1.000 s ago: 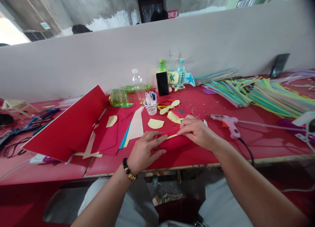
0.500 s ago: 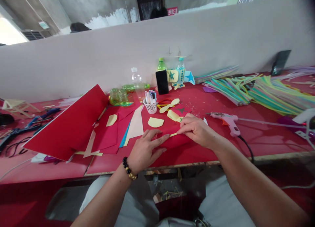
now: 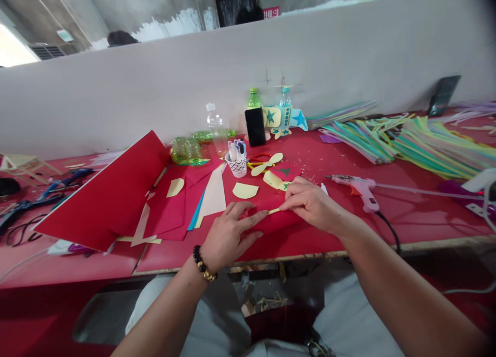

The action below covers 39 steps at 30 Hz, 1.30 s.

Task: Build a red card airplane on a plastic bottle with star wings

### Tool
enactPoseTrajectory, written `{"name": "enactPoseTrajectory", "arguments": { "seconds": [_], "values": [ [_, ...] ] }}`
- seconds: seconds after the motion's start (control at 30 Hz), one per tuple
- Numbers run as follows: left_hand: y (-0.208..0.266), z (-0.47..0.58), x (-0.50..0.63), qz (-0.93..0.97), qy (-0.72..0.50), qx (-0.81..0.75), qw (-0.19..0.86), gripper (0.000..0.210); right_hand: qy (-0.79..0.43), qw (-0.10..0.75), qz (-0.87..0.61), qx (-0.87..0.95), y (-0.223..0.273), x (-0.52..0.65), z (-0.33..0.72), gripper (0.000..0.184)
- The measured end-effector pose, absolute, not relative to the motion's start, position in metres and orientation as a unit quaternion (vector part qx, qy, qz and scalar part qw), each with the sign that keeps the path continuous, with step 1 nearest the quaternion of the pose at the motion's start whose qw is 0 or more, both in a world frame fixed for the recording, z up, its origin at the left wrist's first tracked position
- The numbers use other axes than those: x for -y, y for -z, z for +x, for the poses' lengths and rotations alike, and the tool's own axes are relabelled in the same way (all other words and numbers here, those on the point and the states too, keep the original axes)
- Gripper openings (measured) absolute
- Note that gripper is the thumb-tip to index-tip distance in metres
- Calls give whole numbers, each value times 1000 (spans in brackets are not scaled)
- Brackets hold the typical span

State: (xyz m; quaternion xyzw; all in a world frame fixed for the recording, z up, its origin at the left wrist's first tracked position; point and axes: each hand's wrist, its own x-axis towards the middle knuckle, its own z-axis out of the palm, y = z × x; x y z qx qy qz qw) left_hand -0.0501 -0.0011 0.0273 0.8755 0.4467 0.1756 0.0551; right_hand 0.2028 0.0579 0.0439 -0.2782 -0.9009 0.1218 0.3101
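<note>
Yellow strip (image 3: 274,211), slim and short in what shows of it, low over the red table (image 3: 418,217), between both hands and near the front edge. Pinched at its right end by the right hand (image 3: 310,202), thumb and fingers drawn together; met at its left end by the index fingertip of the left hand (image 3: 232,232), fingers otherwise spread, thumb apart. Cannot tell from this view the length hidden under those fingertips, nor the force of the press. Held at both ends, probably, to keep so narrow a piece straight and free from slipping.

Laid within easy reach to the right, presumably for quick use: pink glue gun (image 3: 362,192), nozzle turned toward the right hand, cord trailing over the front edge. Just beyond the hands, likely kept close as loose parts: rounded yellow piece (image 3: 245,191), curled yellow piece (image 3: 274,180), yellow propeller shape (image 3: 267,165). Stood upright behind, perhaps to keep the pens together: patterned cup (image 3: 236,168). Propped in front of the green-capped bottle (image 3: 253,99), likely for an easy view of the screen: black phone (image 3: 254,127).

Forearms angled inward from the lower corners. Left hand palm down and fairly flat, beaded bracelet (image 3: 203,266) at the wrist; right hand more arched, knuckles up, fingertips aimed leftward and down at the strip
</note>
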Motion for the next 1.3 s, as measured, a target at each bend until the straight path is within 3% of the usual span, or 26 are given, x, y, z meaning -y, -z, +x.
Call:
{"name": "enactPoseTrajectory", "arguments": {
  "seconds": [0.37, 0.63, 1.3],
  "values": [
    [-33, -35, 8, 882, -201, -425, 3, 47, -120, 296, -287, 903, -48, -55, 202, 30],
    [-30, -23, 4, 875, -211, -435, 15, 39, -121, 308, -280, 901, -46, -56, 202, 29],
    [-28, -35, 12, 860, -261, -439, 13, 43, -104, 312, -286, 900, -42, -55, 199, 29]
  ]
}}
